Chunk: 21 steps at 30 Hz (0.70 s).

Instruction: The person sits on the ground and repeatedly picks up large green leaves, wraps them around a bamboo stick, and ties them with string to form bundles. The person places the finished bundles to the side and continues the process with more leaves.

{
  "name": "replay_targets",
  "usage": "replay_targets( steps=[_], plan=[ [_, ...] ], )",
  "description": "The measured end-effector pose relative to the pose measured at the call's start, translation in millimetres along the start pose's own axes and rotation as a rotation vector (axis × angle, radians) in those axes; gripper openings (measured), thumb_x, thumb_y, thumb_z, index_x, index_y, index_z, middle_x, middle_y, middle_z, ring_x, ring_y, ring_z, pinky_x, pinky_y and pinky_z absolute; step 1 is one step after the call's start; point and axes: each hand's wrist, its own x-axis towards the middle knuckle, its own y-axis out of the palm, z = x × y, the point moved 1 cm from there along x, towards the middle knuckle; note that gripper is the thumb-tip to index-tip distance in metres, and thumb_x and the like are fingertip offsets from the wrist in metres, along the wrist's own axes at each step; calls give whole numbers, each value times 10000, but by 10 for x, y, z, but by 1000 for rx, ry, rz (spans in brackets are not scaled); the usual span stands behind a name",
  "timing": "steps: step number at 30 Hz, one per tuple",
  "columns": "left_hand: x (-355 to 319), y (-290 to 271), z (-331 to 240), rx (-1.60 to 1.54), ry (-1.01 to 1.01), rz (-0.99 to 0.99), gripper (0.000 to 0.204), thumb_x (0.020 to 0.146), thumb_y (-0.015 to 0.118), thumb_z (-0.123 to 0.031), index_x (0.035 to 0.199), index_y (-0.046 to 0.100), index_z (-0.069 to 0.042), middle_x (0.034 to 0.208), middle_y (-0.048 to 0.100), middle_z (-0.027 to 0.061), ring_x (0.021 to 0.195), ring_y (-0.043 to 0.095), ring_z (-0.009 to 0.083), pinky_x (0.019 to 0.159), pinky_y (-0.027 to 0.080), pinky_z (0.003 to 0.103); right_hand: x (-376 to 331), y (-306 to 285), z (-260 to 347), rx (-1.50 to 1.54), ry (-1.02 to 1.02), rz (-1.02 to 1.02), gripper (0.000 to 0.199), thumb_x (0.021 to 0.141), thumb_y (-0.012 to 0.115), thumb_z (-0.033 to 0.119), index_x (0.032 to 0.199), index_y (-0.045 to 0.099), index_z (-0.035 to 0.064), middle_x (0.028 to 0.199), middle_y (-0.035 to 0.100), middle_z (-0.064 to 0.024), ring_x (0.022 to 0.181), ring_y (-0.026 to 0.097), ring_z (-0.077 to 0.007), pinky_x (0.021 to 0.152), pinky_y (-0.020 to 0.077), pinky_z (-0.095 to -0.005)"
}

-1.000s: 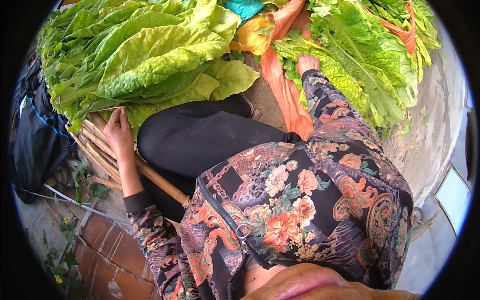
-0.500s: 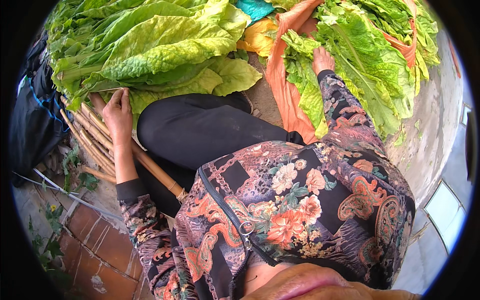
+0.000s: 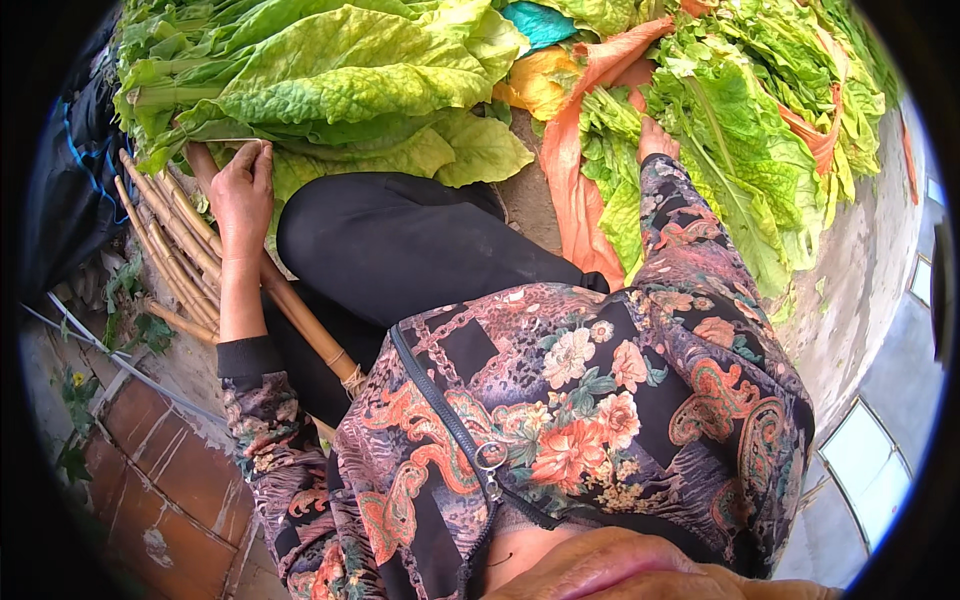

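My left hand (image 3: 243, 195) is closed, thumb and finger pinching a thin string (image 3: 228, 142) beside the stem ends of a large pile of broad green-yellow leaves (image 3: 350, 85). Below that hand a bamboo pole (image 3: 310, 325) slants toward my lap, string wound near its lower end. Out to the right, my right hand (image 3: 655, 140) reaches into a second heap of green leaves (image 3: 715, 130). Its fingertips are hidden among the leaves, so whether it grips one does not show.
Several more bamboo poles (image 3: 165, 235) lie on the left. Orange cloth (image 3: 572, 180) runs under the right heap; yellow (image 3: 545, 85) and teal cloth (image 3: 540, 25) lie between the heaps. Black sheeting (image 3: 65, 215) is at far left, brown tiles (image 3: 165, 460) at lower left. My bent knee (image 3: 340, 225) sits between both hands.
The whole view has shifted slightly, moving both leaf heaps rightward. My left hand still pinches the string. My right hand sits slightly lower against the leaves, closer to their edge.
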Motion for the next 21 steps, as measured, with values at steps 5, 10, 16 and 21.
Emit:
replay_targets(
  steps=[5, 10, 16, 21],
  plan=[
    [-22, 19, -44, 14, 63, -20, 261, 912, 586, -227, 1022, 665, -4, 675, 623, 100, 575, 547, 132, 560, 437, 295, -36, -123, -70, -46, 1, 65, 299, 811, 549, 109, 1100, 608, 158, 1058, 629, -108, 993, 612, -268, 879, 420, -452],
    [55, 37, 46, -3, 2, 83, 295, 901, 605, -259, 1055, 648, -11, 681, 617, 95, 614, 565, 143, 608, 459, 286, -114, -399, -421, 140, -3, -55, 417, 753, 590, 157, 1169, 603, 139, 1133, 608, -127, 1052, 577, -293, 904, 428, -435],
    [29, 63, 8, -217, -57, 198, 496, 818, 693, -359, 1142, 599, 4, 673, 575, 45, 617, 535, 128, 605, 438, 280, -321, -1178, 195, 546, -278, -257, 430, 721, 611, 132, 1141, 594, 41, 1087, 624, -176, 1001, 596, -331, 857, 471, -387],
    [34, 179, 29, -811, -73, 393, 867, 731, 793, -295, 1384, 329, 38, 716, 515, -7, 635, 470, 68, 566, 374, 202, -696, -2256, 1601, 1098, -739, -192, 408, 711, 610, 69, 1116, 585, 27, 1006, 639, -192, 948, 621, -322, 819, 476, -339]
  ],
)
